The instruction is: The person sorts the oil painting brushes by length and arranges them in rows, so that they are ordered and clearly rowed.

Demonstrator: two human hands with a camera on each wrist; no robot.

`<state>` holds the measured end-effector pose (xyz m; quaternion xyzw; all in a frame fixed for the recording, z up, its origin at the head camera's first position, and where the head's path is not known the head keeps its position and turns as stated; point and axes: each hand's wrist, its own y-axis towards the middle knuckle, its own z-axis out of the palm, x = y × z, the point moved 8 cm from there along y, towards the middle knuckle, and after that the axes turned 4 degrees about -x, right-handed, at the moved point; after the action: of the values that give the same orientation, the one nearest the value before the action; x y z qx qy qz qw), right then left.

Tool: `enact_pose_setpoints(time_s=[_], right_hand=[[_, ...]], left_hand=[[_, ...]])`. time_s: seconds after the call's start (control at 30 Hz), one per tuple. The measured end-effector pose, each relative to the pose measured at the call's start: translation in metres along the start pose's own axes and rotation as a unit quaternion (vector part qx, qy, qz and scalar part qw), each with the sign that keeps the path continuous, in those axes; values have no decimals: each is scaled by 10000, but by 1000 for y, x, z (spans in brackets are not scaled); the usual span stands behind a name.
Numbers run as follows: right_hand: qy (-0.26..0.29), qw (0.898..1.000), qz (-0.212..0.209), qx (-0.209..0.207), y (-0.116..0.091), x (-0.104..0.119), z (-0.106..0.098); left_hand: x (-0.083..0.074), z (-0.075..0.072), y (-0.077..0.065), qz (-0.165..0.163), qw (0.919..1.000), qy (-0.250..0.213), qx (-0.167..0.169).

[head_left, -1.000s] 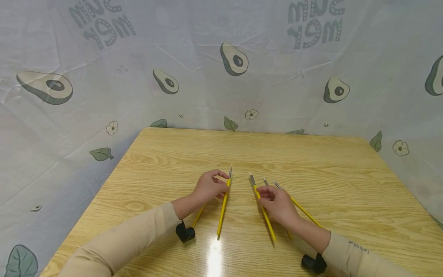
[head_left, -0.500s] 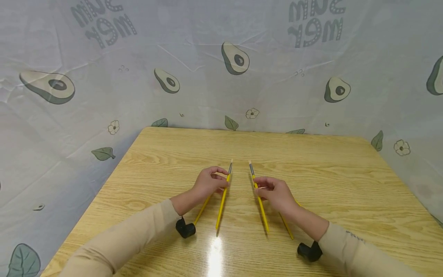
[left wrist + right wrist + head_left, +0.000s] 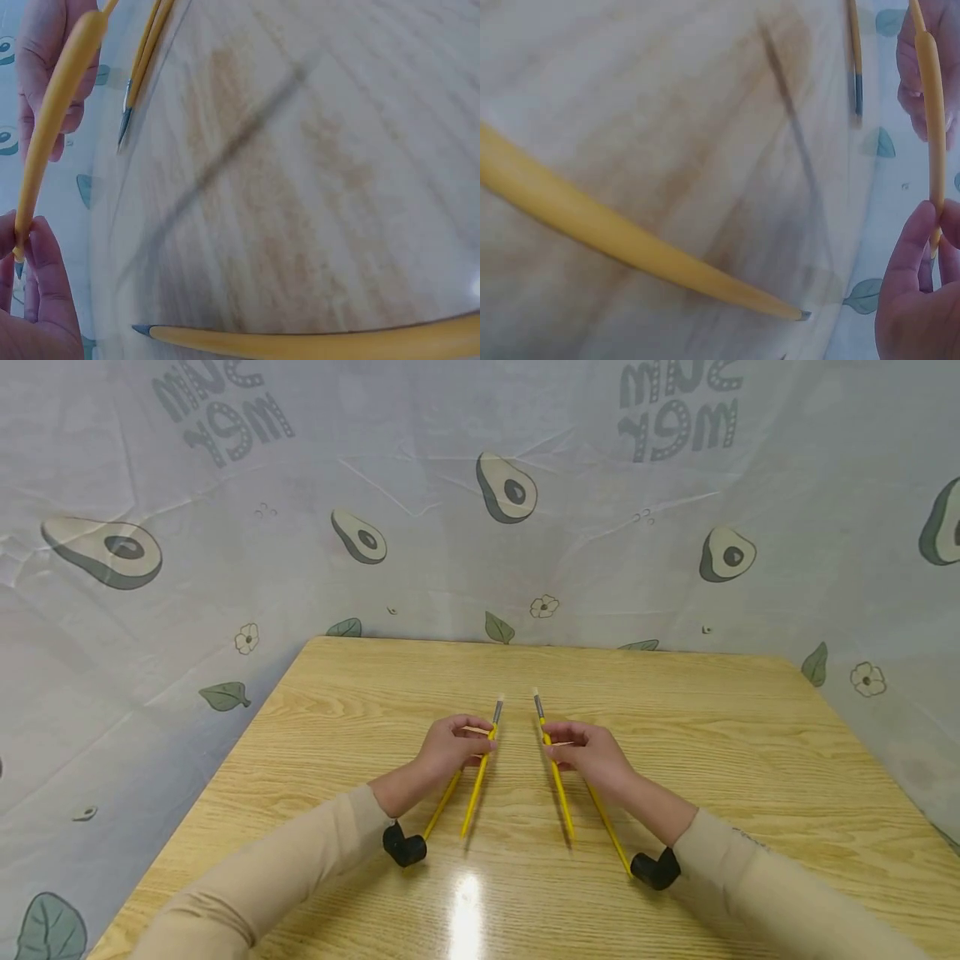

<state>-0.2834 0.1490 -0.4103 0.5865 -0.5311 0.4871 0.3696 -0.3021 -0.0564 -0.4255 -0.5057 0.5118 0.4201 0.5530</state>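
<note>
My left hand [image 3: 453, 745] pinches a yellow paintbrush [image 3: 476, 789] near its metal ferrule, bristles pointing away from me. Across a narrow gap, my right hand [image 3: 592, 756] pinches a second yellow paintbrush [image 3: 560, 789] the same way. The two brushes lean towards each other at their bristle ends, which stay apart. Both are held above the wooden table [image 3: 420, 677]; in the left wrist view a shadow [image 3: 225, 157] falls on the wood away from the held brush [image 3: 56, 112]. The right wrist view shows thumb and fingertip closed on the right brush [image 3: 933, 112].
One paintbrush [image 3: 444, 802] lies on the table beside my left wrist. By my right wrist lies another brush [image 3: 609, 831]; the left wrist view shows a pair of brushes [image 3: 146, 56] there. Black wrist cameras [image 3: 405, 845] hang under both sleeves. A printed cloth [image 3: 435, 568] stands behind the table.
Both hands have moved away from me with their paintbrushes, the right hand further and slightly left. The brushes on the right have become more covered by my right forearm.
</note>
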Motion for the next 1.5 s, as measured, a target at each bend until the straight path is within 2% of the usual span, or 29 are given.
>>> enact_pose_setpoints(time_s=[0.23,0.5,0.53,0.73,0.9,1.17,1.5], right_hand=[[153,9999,43,-67,18,4,-1],[401,9989,203,-128,39,6,-5],[414,9989,206,-121,41,7,-5],[431,9987,226,-131,54,15,-5],[374,9991,131,-115,64,22,-5],[309,9989,132,-334,77,26,-11],[441,9976,235,-480,90,19,-17]], left_hand=[[-8,-3,8,150,9997,157,-81],[-18,-7,26,294,9994,172,-102],[-22,-7,25,295,9994,185,-77],[-32,-15,38,470,9984,229,-223],[-31,-19,52,520,9983,145,-199],[-32,-23,65,540,9983,214,-49],[-27,-29,87,289,9995,76,78]])
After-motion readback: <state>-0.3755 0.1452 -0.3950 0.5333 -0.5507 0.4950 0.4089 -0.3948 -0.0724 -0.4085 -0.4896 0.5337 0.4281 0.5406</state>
